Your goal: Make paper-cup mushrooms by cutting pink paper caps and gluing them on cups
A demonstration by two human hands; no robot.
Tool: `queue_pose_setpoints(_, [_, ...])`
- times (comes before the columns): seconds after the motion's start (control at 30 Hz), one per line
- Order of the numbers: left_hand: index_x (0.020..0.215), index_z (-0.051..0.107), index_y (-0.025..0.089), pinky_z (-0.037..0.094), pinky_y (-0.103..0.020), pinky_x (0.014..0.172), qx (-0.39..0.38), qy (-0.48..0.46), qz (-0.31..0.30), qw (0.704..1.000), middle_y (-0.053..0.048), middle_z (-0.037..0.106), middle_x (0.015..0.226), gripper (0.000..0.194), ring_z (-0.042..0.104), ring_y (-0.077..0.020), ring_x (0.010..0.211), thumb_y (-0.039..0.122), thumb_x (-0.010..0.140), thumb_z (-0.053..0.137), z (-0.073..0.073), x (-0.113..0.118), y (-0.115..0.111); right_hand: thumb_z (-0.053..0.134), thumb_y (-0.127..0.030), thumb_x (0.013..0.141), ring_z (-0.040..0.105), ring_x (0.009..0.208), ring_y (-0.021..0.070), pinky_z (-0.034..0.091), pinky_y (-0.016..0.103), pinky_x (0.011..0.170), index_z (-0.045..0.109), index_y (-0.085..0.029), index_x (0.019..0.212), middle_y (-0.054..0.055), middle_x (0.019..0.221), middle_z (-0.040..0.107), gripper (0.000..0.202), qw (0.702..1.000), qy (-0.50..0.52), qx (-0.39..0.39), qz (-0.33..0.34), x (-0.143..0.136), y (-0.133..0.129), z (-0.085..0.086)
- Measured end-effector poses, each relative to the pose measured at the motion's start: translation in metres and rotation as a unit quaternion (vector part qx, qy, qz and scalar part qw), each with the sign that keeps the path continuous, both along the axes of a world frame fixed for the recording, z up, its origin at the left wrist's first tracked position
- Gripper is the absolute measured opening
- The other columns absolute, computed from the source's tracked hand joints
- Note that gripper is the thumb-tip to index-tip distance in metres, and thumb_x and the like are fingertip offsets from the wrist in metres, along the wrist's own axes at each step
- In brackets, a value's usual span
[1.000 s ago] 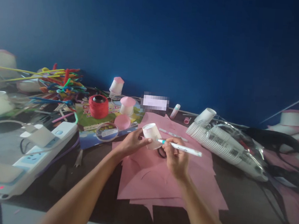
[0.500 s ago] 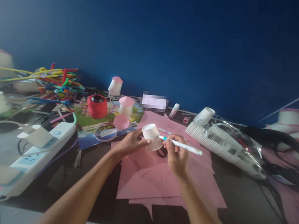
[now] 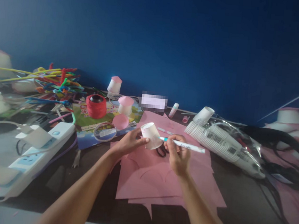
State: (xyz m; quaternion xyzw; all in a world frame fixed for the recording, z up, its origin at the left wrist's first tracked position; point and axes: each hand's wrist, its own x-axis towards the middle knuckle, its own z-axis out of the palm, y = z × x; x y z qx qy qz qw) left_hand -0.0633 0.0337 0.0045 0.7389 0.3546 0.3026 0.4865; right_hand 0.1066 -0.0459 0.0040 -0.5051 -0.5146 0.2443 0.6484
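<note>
My left hand (image 3: pixel 132 141) grips a white paper cup (image 3: pixel 150 134) from its left side, thumb across the front. The cup is tilted, its base toward me and up. In my right hand (image 3: pixel 178 156) is a white acrylic marker (image 3: pixel 188 145) with a teal band, pinched between thumb and fingers. The marker's tip points left at the cup's right side; whether it touches I cannot tell. Beneath both hands lie sheets of pink paper (image 3: pixel 153 185). Black scissor handles (image 3: pixel 162 150) show partly behind the cup.
Left stand a power strip (image 3: pixel 34 156), pipe cleaners (image 3: pixel 63 80), red string spool (image 3: pixel 96 106), tape roll (image 3: pixel 105 132) and pink-topped cup (image 3: pixel 125 105). A glue stick (image 3: pixel 174 110) stands at the back. Right lies a bagged stack of cups (image 3: pixel 222 146).
My right hand and the marker have shifted slightly right, a little away from the cup. The cup stays in my left hand, turned slightly.
</note>
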Motion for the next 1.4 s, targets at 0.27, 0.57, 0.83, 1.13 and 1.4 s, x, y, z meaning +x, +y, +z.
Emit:
queue_pose_setpoints(0.27, [0.104, 0.059, 0.013, 0.043, -0.026, 0.069, 0.004, -0.015, -0.022, 1.000, -0.008, 0.065, 0.097, 0.042, 0.058, -0.0215, 0.083, 0.045, 0.077, 0.056, -0.001, 0.000, 0.000, 0.054, -0.032, 0.083, 0.051, 0.051, 0.0100, 0.040, 0.021, 0.047, 0.053, -0.021, 0.085, -0.003, 0.061, 0.056, 0.011, 1.000, 0.017, -0.012, 0.001, 0.000, 0.003, -0.002])
queue_pose_setpoints(0.57, [0.103, 0.061, 0.012, 0.043, -0.026, 0.065, -0.013, -0.022, -0.004, 1.000, -0.006, 0.066, 0.086, 0.047, 0.058, -0.0188, 0.073, 0.050, 0.076, 0.055, 0.000, 0.000, -0.001, 0.050, -0.029, 0.085, 0.047, 0.049, 0.0091, 0.037, 0.022, 0.045, 0.051, -0.020, 0.081, -0.002, 0.062, 0.053, 0.010, 0.999, -0.015, -0.009, 0.043, 0.000, 0.001, -0.002])
queue_pose_setpoints(0.83, [0.105, 0.058, 0.012, 0.043, -0.025, 0.063, -0.002, -0.003, -0.003, 1.000, -0.007, 0.065, 0.090, 0.049, 0.056, -0.0181, 0.074, 0.052, 0.078, 0.051, 0.000, -0.002, 0.001, 0.052, -0.024, 0.084, 0.043, 0.049, 0.0085, 0.035, 0.021, 0.046, 0.052, -0.019, 0.081, -0.003, 0.061, 0.050, 0.006, 0.993, -0.088, -0.017, 0.074, -0.002, -0.004, -0.007])
queue_pose_setpoints(1.13, [0.105, 0.058, 0.010, 0.043, -0.025, 0.064, -0.003, -0.011, -0.012, 1.000, -0.008, 0.065, 0.092, 0.048, 0.056, -0.0200, 0.078, 0.050, 0.078, 0.052, 0.001, -0.001, 0.001, 0.051, -0.026, 0.085, 0.047, 0.050, 0.0089, 0.038, 0.021, 0.046, 0.053, -0.020, 0.083, -0.003, 0.058, 0.050, 0.007, 0.999, -0.034, 0.016, 0.022, 0.000, -0.001, -0.001])
queue_pose_setpoints(1.4, [0.105, 0.058, 0.012, 0.041, -0.023, 0.062, 0.002, -0.009, -0.011, 1.000, -0.008, 0.064, 0.096, 0.045, 0.056, -0.0174, 0.075, 0.048, 0.079, 0.053, -0.002, -0.001, 0.002, 0.051, -0.029, 0.085, 0.046, 0.048, 0.0086, 0.037, 0.022, 0.044, 0.051, -0.019, 0.084, -0.001, 0.065, 0.053, 0.010, 0.999, -0.014, -0.010, 0.049, -0.001, 0.002, -0.011])
